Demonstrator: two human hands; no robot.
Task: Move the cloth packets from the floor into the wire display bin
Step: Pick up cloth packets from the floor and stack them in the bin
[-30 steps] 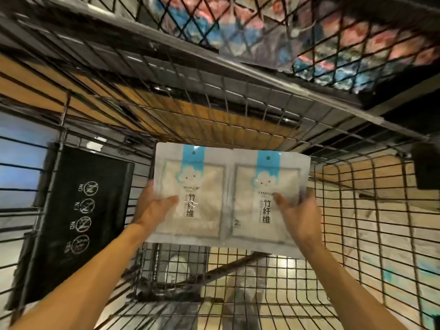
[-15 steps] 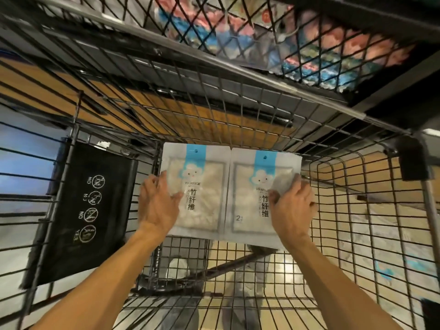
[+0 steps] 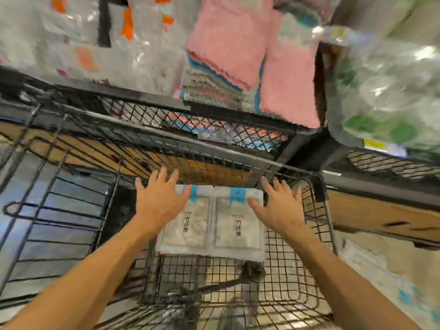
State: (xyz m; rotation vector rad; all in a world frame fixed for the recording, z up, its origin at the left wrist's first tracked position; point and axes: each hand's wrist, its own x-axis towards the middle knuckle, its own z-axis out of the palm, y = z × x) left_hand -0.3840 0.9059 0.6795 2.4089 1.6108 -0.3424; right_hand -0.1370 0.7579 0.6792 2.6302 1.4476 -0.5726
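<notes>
The wire display bin (image 3: 309,270) fills the lower frame, its grid floor bare toward the viewer and its far wall under a shelf of stacked pink towels (image 3: 238,44) and bagged goods. On the bin floor, against that far wall, lie two cloth packets side by side, the left packet (image 3: 188,225) and the right packet (image 3: 238,225), touching along their inner edges, their long axes running away from the viewer with the blue header strips at the far end. The left hand (image 3: 158,201) hangs over the outer edge of the left packet with fingers spread and straight, gripping nothing; the right hand (image 3: 278,208) mirrors it at the outer edge of the right packet, also splayed and released, its thumb near the top corner. Motion blur makes it hard to say whether either palm touches the plastic. Each packet lies inward of, and just below, its nearer hand, so the pair looks placed and any coming move likely draws both hands back toward the viewer.
</notes>
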